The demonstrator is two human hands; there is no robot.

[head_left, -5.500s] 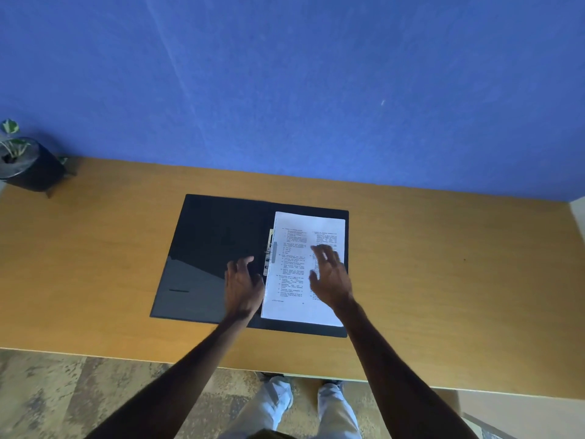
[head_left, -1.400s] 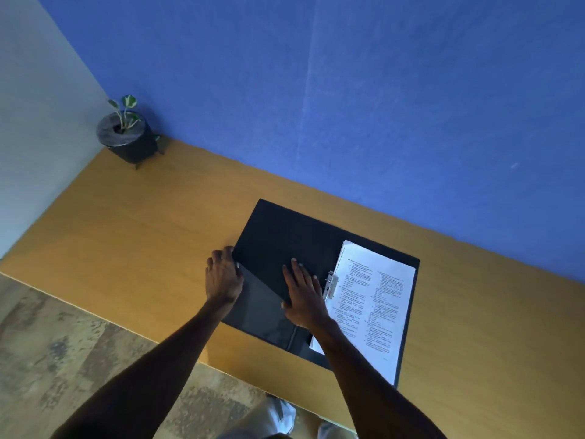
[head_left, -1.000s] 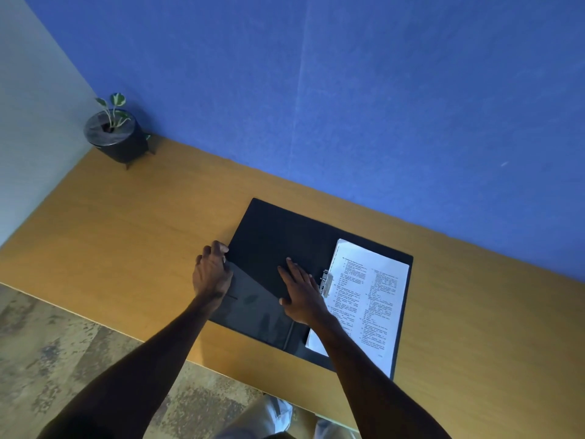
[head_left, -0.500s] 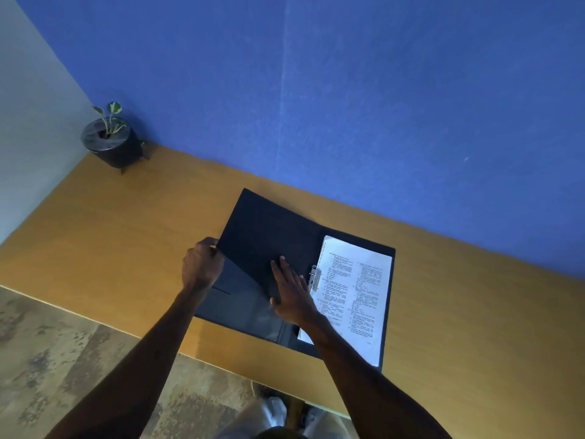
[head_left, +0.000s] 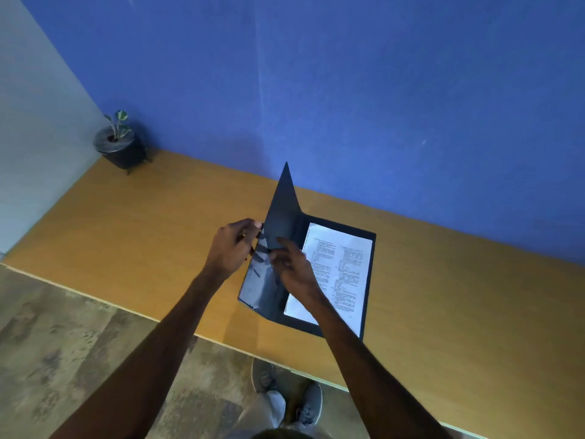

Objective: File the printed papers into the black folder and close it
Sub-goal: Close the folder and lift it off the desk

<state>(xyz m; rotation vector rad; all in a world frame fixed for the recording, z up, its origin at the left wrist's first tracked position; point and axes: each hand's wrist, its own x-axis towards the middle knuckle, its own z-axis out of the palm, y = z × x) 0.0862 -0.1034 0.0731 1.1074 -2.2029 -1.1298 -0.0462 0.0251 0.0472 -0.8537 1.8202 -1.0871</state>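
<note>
As the black folder (head_left: 367,274) lies open on the wooden surface (head_left: 142,223), its front cover (head_left: 281,213) stands raised; the left hand (head_left: 232,248) has its grip pinched on the cover's edge, the right hand (head_left: 292,267) steadying it (grip unclear); swing it over evenly onto the printed papers (head_left: 340,267); their print is illegible.

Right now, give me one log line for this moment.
phase: closing | black folder: front cover raised | papers: flat inside | left hand: grips cover edge | right hand: on cover | closed: no
</note>
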